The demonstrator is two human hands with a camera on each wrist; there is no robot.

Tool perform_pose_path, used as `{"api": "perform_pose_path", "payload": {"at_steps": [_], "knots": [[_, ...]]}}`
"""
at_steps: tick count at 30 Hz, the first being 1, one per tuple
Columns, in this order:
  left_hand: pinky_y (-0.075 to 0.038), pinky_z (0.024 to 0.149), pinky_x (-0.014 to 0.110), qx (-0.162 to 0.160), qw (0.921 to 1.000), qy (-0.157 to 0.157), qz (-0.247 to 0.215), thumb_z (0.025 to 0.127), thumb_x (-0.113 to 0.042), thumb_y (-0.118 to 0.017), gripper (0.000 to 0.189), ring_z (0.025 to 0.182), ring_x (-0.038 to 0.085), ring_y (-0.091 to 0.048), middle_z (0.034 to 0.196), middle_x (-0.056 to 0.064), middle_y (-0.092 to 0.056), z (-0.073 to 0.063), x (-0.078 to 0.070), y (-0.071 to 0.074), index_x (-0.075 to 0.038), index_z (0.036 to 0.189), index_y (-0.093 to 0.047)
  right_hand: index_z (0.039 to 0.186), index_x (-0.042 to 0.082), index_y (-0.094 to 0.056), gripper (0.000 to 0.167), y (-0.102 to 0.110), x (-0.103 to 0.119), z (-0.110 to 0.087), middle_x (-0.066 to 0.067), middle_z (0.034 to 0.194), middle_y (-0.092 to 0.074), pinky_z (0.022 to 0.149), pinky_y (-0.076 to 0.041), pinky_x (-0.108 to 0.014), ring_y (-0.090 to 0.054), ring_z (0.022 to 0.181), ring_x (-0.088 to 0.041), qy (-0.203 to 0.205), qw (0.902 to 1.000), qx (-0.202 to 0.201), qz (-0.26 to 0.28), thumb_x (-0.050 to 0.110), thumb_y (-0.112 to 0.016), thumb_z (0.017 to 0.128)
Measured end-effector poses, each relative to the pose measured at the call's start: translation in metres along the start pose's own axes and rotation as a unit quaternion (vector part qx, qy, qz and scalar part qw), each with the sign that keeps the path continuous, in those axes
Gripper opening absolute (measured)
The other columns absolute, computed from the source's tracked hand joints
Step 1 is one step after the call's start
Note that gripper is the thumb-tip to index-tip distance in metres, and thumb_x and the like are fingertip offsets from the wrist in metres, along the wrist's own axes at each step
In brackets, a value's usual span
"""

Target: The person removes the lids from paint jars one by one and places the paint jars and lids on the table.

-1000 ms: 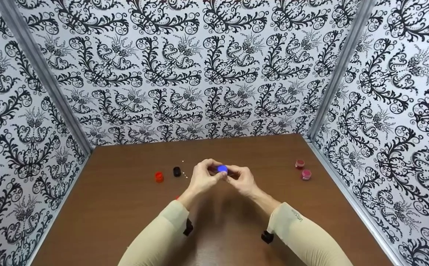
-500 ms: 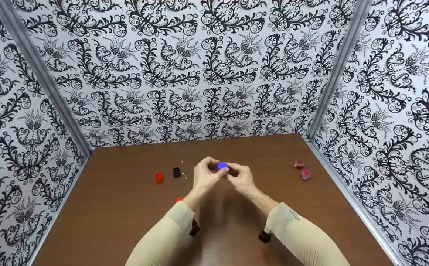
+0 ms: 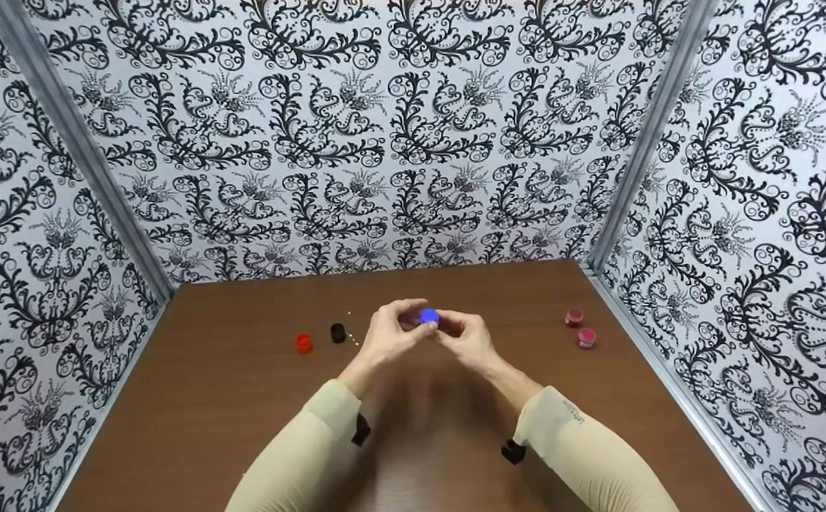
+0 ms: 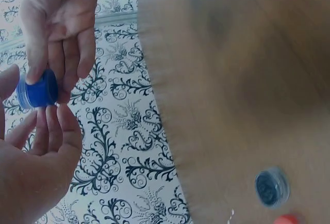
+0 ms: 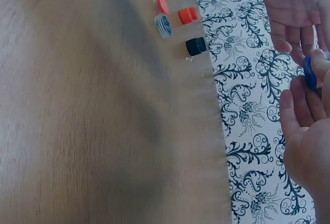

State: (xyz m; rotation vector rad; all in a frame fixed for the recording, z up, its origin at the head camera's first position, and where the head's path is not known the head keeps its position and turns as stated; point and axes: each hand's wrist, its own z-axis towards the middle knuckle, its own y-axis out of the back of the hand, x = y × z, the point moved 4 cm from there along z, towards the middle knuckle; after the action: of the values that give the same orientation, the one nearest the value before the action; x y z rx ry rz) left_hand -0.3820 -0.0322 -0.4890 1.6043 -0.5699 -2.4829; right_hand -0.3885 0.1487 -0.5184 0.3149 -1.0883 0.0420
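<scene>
The left hand and the right hand are close together, both up over the table. They hold one small blue jar between them. Each hand pinches it with thumb and fingers, and the fingers of both are bent, with a gap by each palm. The blue jar has a clear part at one end. I can't tell what is in it.

Below the left arm is a clear jar with dark grey stuff inside. A round red lid is just beside it. A bit farther off sit an orange jar and a black jar, near each other. I can't see inside those two. Little white bits lie right by the black one. Well off to the right, two small pink jars stand side by side.

The table is brown, like wood. Around it go white walls with curly black flowers, and grey posts stand in the corners. The person has pale sleeves, with a black thing under each cuff.
</scene>
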Motion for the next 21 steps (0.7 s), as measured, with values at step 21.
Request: {"api": "perform_pose_path", "payload": {"at_steps": [21], "knots": [[-0.065,0.081,0.023,-0.042,0.9991,0.005,0.000,0.092,-0.014,-0.091,0.026,0.093,0.026,-0.080,0.106,0.016,-0.082,-0.0076,0.0002,-0.0083,-0.003,0.114,-0.082,0.129,-0.011,-0.078,0.035,0.0032,-0.0050,-0.0019,-0.031,0.123,-0.081,0.090,-0.062,-0.016,-0.080,0.104,-0.006,0.014,0.9993,0.013,-0.032,0.002,-0.085,0.097]]}}
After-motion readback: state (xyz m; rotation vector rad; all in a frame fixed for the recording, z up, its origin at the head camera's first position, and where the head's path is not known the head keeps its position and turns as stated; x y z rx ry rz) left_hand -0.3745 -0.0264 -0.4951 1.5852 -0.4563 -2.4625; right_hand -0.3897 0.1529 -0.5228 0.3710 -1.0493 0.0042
